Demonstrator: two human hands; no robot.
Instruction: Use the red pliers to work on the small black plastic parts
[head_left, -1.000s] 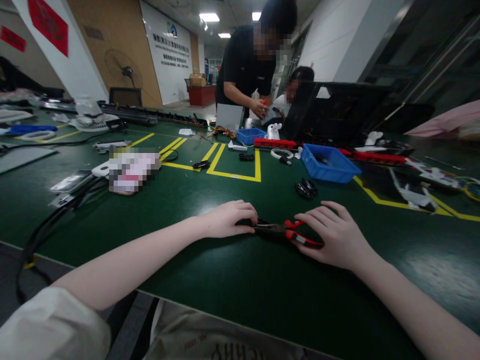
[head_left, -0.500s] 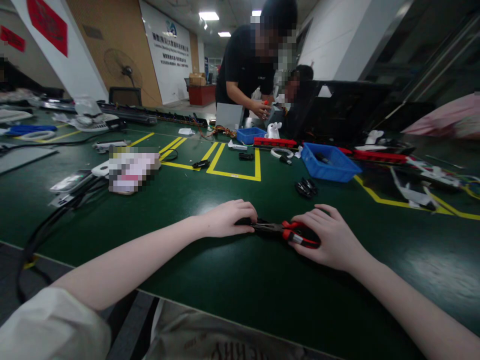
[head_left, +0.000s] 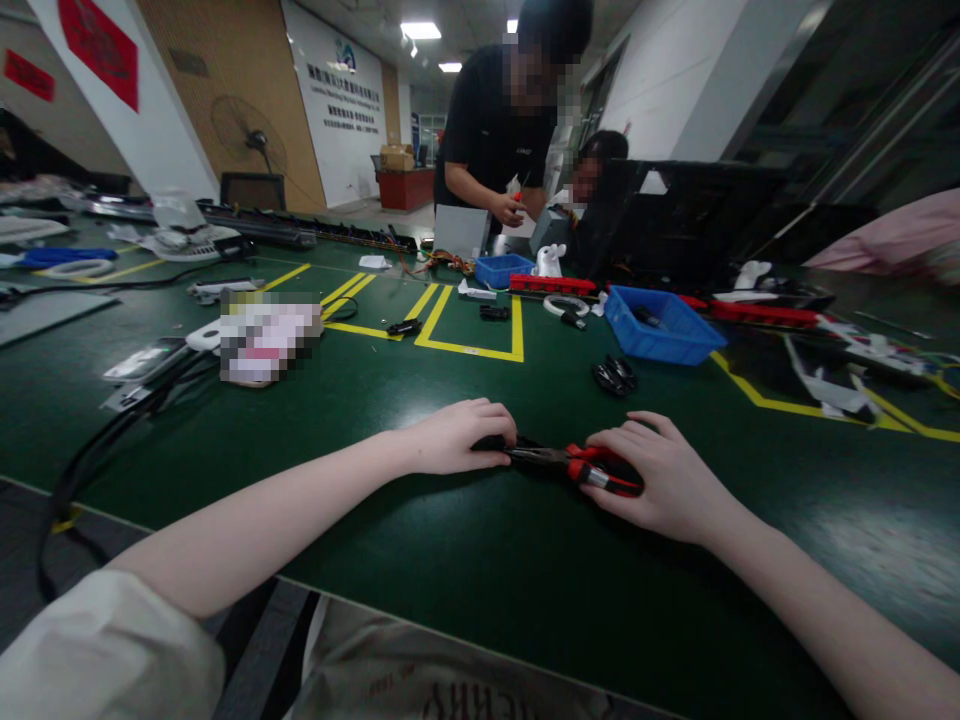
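Note:
My right hand [head_left: 660, 475] is closed around the red and black handles of long-nose pliers [head_left: 574, 462], low over the green table. Their metal jaws point left and reach the fingers of my left hand [head_left: 465, 438]. That hand is closed on a small black part [head_left: 491, 443], mostly covered by its fingers, so its kind does not show. The jaw tips meet or overlap this part; whether they grip it I cannot make out. Beyond the pliers lies a small bunch of black parts [head_left: 615, 376].
A blue bin [head_left: 664, 335] with dark items stands at the right, a smaller blue bin [head_left: 504, 268] farther back. Black pieces [head_left: 493, 313] lie by yellow tape lines. Phones and black cables [head_left: 161, 390] are at the left. Across the table a person in black [head_left: 499, 130] handles a grey box.
Both my hands and the pliers hold nearly the same position. Across the table, the person's hands have shifted slightly, and the camera view has moved a touch.

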